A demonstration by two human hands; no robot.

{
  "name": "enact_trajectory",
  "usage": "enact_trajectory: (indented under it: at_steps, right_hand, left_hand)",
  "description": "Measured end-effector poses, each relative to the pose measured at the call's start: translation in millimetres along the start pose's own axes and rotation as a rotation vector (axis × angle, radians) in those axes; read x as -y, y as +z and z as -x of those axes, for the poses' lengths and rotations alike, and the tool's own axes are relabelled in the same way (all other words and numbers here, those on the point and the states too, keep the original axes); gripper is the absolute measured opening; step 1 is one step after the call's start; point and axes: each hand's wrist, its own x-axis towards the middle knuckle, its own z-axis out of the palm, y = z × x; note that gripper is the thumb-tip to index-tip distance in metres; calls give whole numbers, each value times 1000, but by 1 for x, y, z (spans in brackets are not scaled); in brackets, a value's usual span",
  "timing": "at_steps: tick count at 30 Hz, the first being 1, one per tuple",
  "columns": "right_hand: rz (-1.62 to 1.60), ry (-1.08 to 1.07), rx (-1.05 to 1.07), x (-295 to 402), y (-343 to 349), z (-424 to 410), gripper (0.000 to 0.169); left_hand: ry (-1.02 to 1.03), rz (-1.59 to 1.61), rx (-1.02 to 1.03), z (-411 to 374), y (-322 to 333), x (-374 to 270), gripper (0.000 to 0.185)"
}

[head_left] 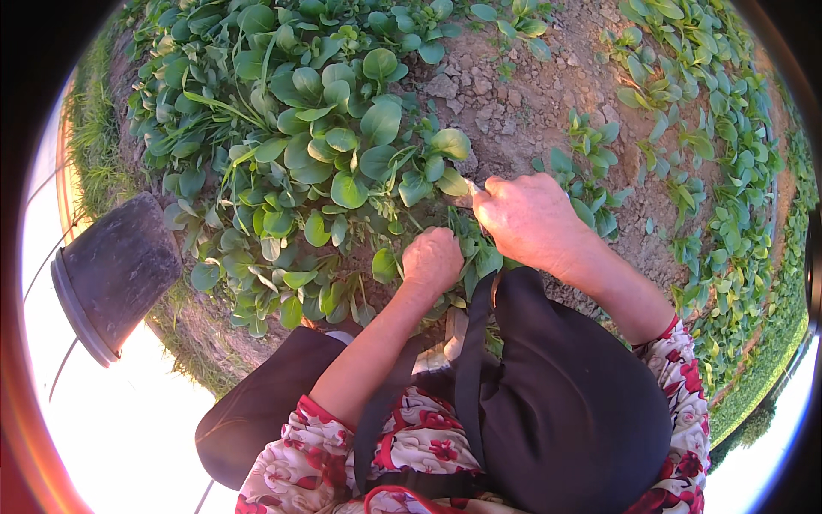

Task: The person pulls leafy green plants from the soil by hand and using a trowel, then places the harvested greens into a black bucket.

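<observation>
My right hand [530, 221] is closed around a small hand tool [474, 187]. Only a pale part and a dull brownish, blade-like part [459, 200] show past my fist, low over the soil. To its left, my left hand [435, 258] is a fist down among the leafy green plants [343, 186], apparently gripping stems; its fingertips are hidden. Some loose-looking leaves [478, 250] lie between my two hands. Round-leaved greens with a few grassy blades among them grow thickly ahead and to the left of my hands.
A black plastic bucket [119, 276] lies tilted on its side at the left edge of the bed. Bare, cloddy soil [501, 96] runs ahead of my right hand. More rows of greens [725, 141] stand on the right. My dark-clothed knees [578, 385] are close below my hands.
</observation>
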Motion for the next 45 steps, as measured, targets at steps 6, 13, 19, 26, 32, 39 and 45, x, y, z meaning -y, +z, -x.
enact_trajectory:
  at_steps: [6,13,19,26,32,39,45]
  right_hand:
    - [7,-62,-9,1,-3,0,4]
    - [144,-225,61,-2,0,2,10]
    - [190,-343,145,-11,2,-3,11]
    - [111,-177,127,-8,37,16,11]
    - [-139,118,153,-2,60,31,14]
    - [-245,224,85,-5,54,25,16]
    - [-57,227,14,-5,19,31,22]
  left_hand:
    - [72,106,-99,13,3,-5,17]
    - [-114,-118,-86,-29,-18,23,31]
    - [-46,-292,-107,-32,1,41,22]
    - [-16,-143,-279,-23,12,50,12]
    - [-68,88,-366,-16,27,57,11]
    - [1,174,-430,11,7,45,14]
    - [315,-71,-468,7,-3,16,28]
